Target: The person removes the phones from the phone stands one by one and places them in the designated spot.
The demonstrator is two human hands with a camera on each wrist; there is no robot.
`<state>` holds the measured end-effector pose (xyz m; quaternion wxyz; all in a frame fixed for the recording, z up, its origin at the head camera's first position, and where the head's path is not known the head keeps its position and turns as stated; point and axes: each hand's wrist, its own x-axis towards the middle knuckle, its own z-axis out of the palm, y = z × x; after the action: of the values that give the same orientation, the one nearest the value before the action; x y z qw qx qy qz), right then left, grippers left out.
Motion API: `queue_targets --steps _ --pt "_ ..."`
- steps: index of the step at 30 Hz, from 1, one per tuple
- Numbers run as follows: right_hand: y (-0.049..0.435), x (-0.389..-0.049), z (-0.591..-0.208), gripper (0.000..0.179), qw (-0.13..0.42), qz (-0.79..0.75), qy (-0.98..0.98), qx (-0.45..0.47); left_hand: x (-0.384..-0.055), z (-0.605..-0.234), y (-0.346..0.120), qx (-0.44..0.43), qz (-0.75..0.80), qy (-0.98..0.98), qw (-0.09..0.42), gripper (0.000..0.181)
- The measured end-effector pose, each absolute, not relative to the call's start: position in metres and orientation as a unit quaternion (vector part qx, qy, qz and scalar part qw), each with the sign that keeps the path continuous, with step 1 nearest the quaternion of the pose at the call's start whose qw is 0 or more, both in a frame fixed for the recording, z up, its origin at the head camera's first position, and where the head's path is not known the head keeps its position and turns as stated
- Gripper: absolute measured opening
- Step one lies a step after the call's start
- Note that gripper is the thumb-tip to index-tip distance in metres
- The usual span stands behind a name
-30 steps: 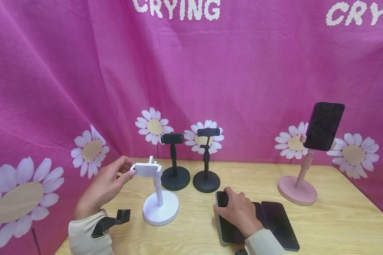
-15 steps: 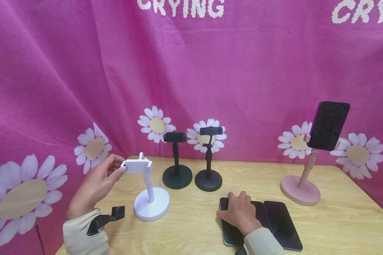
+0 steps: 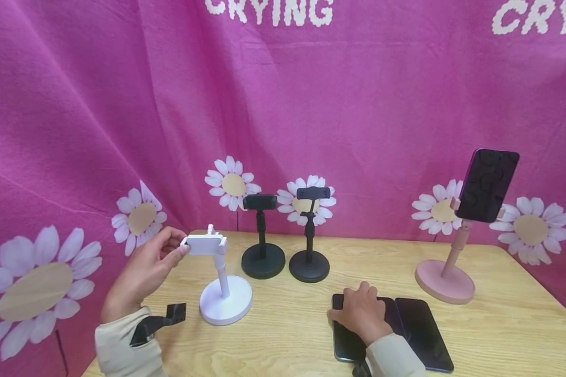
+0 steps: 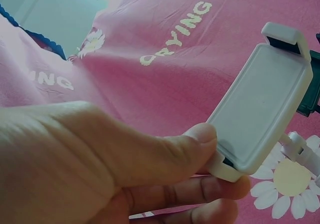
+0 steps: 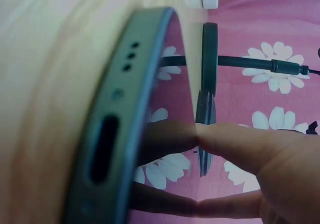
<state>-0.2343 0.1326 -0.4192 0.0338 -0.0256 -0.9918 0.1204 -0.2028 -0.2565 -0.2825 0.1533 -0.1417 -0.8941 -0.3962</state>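
White phone stand (image 3: 222,276), smooth, round-based — left fingers (image 4: 197,136) pinching its clamp (image 3: 204,244), right fingers (image 5: 227,140) apart on dark phone (image 3: 347,343)

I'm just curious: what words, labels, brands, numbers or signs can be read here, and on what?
"CRYING": white letters on the magenta daisy-print fabric, head view, top edge clipped.
"CRY": same fabric, head view's top right, cut off.
"CRYING": same fabric, left wrist view.
"ING": same fabric, left wrist view, incomplete.
No text is legible on the flat black rectangular phones, the raised dark-screened phone or the white round-based phone stand.
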Motion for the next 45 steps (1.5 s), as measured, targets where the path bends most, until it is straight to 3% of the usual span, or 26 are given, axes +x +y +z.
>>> queue_targets --steps 12,20,23,28,32,36,45 --pt "0.144 -0.233 -0.411 0.058 0.015 0.12 -0.992 -0.031 -0.203 -0.279 -0.254 -0.129 -0.392 -0.899 0.147 0.025" --pt "0.15 -0.225 -0.401 0.063 0.003 0.128 -0.992 -0.011 -0.196 -0.277 -0.245 -0.141 -0.393 -0.898 0.141 0.042" --pt "0.155 -0.224 -0.389 0.064 0.014 0.147 -0.989 -0.002 -0.193 -0.27 -0.233 -0.141 -0.375 -0.894 0.2 0.046" --pt "0.166 -0.22 -0.364 0.063 0.039 0.191 -0.981 0.017 -0.186 -0.256 -0.199 -0.155 -0.405 -0.827 0.359 0.037" --pt "0.179 -0.214 -0.346 0.061 0.065 0.24 -0.968 0.039 -0.18 -0.257 -0.164 -0.222 -0.437 -0.764 0.419 0.034" --pt "0.196 -0.209 -0.332 0.059 0.123 0.291 -0.946 0.072 -0.184 -0.266 -0.131 -0.282 -0.447 -0.748 0.403 0.034" --pt "0.236 -0.208 -0.309 0.048 0.244 0.393 -0.88 0.106 -0.217 -0.279 -0.056 -0.356 -0.541 -0.708 0.282 0.03"
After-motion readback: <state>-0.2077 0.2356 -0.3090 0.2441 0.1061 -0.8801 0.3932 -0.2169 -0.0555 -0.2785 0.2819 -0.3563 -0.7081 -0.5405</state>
